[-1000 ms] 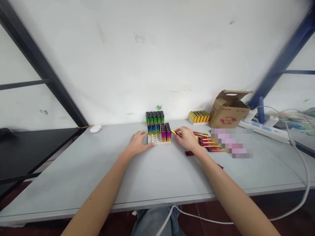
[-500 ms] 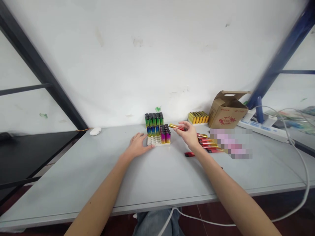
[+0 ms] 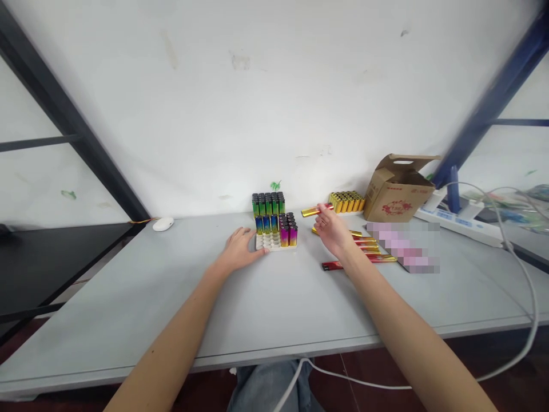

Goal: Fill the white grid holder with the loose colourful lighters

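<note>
My right hand [image 3: 333, 230] pinches a red-and-gold lighter [image 3: 316, 210] above the table, its gold end pointing left. Below that hand, several similar loose lighters [image 3: 372, 250] lie in a loose group, and one red lighter [image 3: 332, 266] sits nearer me. To the left is a white tray [image 3: 268, 242] with rows of round holes. Blue-gold lighters [image 3: 266, 225] and purple-gold lighters [image 3: 289, 233] stand upright in it, while its front left holes are bare. My left hand [image 3: 238, 249] rests with fingers apart against the tray's left side, the thumb at its front edge.
Green lighters [image 3: 268, 204] stand upright behind the tray, close to the wall. Farther right are a block of yellow lighters [image 3: 347, 201], an open cardboard box [image 3: 394, 194] and a white power strip [image 3: 465, 226]. A blurred pink item [image 3: 398, 246] lies on the table; a white cable [image 3: 534, 309] hangs over its edge.
My right hand has turned the lighter: its gold end has swung lower and its red end is now raised between my fingertips. My left hand stays at the tray. The view has shifted slightly.
</note>
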The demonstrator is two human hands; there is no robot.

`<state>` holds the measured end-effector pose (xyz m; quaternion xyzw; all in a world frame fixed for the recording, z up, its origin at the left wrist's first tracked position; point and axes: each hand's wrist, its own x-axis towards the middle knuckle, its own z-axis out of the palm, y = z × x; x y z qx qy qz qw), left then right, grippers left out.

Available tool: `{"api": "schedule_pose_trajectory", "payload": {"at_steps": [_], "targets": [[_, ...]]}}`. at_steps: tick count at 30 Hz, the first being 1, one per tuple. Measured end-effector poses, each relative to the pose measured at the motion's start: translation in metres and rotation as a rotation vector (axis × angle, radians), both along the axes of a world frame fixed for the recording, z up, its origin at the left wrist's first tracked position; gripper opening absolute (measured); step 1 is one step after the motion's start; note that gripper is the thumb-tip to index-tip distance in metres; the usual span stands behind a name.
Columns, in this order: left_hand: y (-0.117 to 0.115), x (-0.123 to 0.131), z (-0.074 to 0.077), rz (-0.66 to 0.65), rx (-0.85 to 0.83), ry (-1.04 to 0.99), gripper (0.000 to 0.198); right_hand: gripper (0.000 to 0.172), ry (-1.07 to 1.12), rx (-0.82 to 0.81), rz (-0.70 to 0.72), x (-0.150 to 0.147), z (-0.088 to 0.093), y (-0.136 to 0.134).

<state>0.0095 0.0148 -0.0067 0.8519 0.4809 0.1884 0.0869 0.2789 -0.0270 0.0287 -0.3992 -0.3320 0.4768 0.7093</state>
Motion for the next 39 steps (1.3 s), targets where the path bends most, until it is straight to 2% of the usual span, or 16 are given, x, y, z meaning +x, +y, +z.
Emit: {"api": "schedule_pose_trajectory", "payload": {"at_steps": [4, 9, 13, 16, 21, 26, 31, 34, 36, 39], "targets": [[0.0, -0.001, -0.001, -0.008, 0.01, 0.001, 0.064, 0.029, 0.064, -0.019, 0.022, 0.005, 0.001, 0.001], [0.0, -0.001, -0.002, -0.003, -0.004, 0.002, 0.067, 0.022, 0.013, -0.044, 0.156, 0.003, 0.002, -0.002], [-0.001, -0.001, -0.001, 0.034, -0.035, 0.01, 0.071, 0.028, 0.001, -0.038, 0.257, 0.0, 0.005, -0.007], [-0.002, -0.001, 0.001, 0.066, -0.06, 0.022, 0.075, 0.03, 0.027, -0.038, 0.233, 0.0, 0.006, -0.008], [-0.001, -0.001, 0.0, 0.066, -0.064, 0.049, 0.076, 0.023, 0.059, -0.003, 0.218, -0.003, 0.003, -0.005], [-0.001, 0.0, 0.0, 0.076, -0.073, 0.055, 0.078, 0.034, 0.048, -0.011, 0.225, -0.008, 0.007, -0.008], [-0.004, 0.001, 0.003, 0.07, -0.075, 0.061, 0.075, 0.035, 0.106, 0.039, 0.277, 0.007, 0.014, -0.011], [-0.005, 0.001, 0.005, 0.06, -0.073, 0.061, 0.072, 0.042, 0.112, 0.091, 0.224, 0.019, 0.015, -0.011], [-0.005, 0.001, 0.004, 0.065, -0.079, 0.063, 0.073, 0.041, 0.142, 0.097, 0.199, 0.022, 0.015, -0.011], [-0.004, 0.001, 0.003, 0.062, -0.076, 0.063, 0.074, 0.038, 0.232, 0.087, 0.243, 0.021, 0.014, -0.01]]}}
